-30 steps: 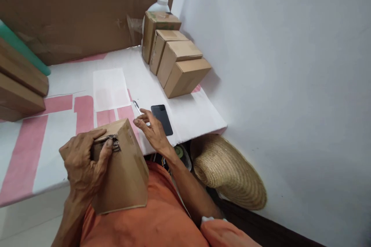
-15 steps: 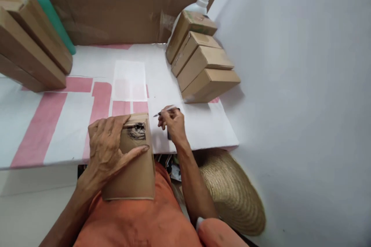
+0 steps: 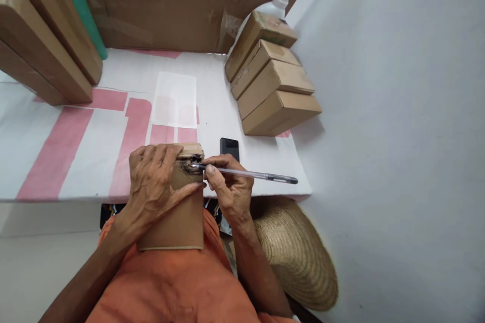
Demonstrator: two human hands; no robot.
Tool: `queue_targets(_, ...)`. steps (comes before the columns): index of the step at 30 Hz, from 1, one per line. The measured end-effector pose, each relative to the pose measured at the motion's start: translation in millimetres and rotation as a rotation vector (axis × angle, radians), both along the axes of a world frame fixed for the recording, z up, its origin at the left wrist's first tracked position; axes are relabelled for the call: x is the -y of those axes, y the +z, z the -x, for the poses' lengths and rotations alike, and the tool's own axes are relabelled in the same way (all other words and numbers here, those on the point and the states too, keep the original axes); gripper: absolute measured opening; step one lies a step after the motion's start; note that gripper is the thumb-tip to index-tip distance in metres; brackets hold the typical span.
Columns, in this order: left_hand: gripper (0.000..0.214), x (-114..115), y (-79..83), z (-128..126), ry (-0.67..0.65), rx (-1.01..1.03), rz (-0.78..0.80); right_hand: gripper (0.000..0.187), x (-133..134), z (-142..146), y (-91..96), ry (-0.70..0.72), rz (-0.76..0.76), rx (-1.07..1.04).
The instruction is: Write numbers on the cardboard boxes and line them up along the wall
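Observation:
A flat brown cardboard box (image 3: 178,227) leans between my lap and the table's front edge. My left hand (image 3: 153,176) grips it from the left, fingers over the far edge and thumb across its face. Dark ink scribbles (image 3: 188,165) cover the box's upper right corner. In my right hand (image 3: 231,186) a clear gel pen (image 3: 257,174) is pinched between thumb and fingers, lying nearly level. Its tip is at the scribbles; whether it touches the cardboard I cannot tell for sure. Just beyond my right hand lies a black phone (image 3: 229,147).
Several cardboard boxes (image 3: 280,105) stand in a row at the right, before a white bottle (image 3: 278,4). More boxes (image 3: 45,55) and a green bottle (image 3: 85,7) are at the left. A white sheet (image 3: 175,100) lies on the table. A straw hat (image 3: 299,257) hangs below its right edge.
My right hand has moved left and toward me, bringing the pen from above the table to the scribbled corner. The phone, partly hidden before, shows more. The view has shifted slightly.

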State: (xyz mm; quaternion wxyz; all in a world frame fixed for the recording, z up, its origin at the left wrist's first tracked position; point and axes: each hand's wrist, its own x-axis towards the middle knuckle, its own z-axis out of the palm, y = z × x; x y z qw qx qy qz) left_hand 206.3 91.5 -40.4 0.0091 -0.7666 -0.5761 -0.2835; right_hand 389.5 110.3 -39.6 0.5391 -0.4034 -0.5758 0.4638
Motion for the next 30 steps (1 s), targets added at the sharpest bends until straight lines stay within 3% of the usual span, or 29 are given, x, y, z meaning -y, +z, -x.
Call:
queue_targets(19,0.062,-0.6,0.6,0.1,0.018,-0.019,-0.021,0.012,2.1,-7.6,-2.2,0.037,0.039,0.082)
queue_targets(26,0.067,-0.5,-1.1,-0.8,0.036,-0.018,-0.003,0.012,7.1,-16.8,4.5,-0.005,-0.003,0.153)
queue_targets(30,0.067,-0.9,-0.7,-0.9,0.043,-0.03,-0.001,0.014,8.0,-24.3,2.7,-0.125,-0.024,0.182)
